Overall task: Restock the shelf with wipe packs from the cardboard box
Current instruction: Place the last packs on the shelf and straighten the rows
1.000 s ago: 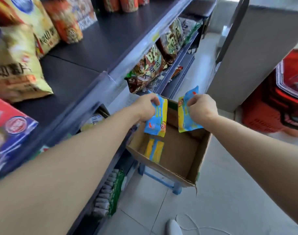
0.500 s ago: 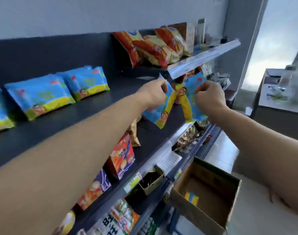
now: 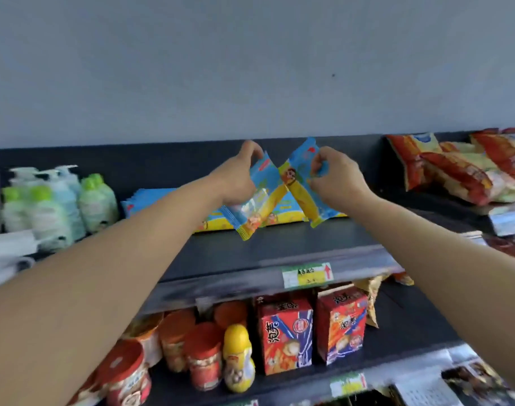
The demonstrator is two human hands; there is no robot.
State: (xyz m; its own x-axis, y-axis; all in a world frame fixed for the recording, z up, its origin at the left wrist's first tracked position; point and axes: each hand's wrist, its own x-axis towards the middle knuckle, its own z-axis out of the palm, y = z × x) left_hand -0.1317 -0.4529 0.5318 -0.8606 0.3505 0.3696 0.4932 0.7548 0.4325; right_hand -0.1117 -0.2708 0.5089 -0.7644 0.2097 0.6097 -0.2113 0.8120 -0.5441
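Above the top shelf (image 3: 279, 244): both hands now sit square in front of me, up by the dark back panel (image 3: 162, 162). Half a second ago I saw them from the side, out past the shelf edge.
Far left: green-capped bottles (image 3: 54, 200) stand on the shelf.
Stocked row: wipe packs (image 3: 151, 200) lie flat behind the left forearm.
Left hand (image 3: 238, 174): arm stretched forward, grip curled over the top edge of the left wipe pack (image 3: 256, 209), which hangs tilted above the shelf.
Right hand (image 3: 335, 174): grip pinched on the top corner of the right wipe pack (image 3: 303, 191). The two packs' inner edges appear to touch.
Far right: red snack bags (image 3: 455, 171).
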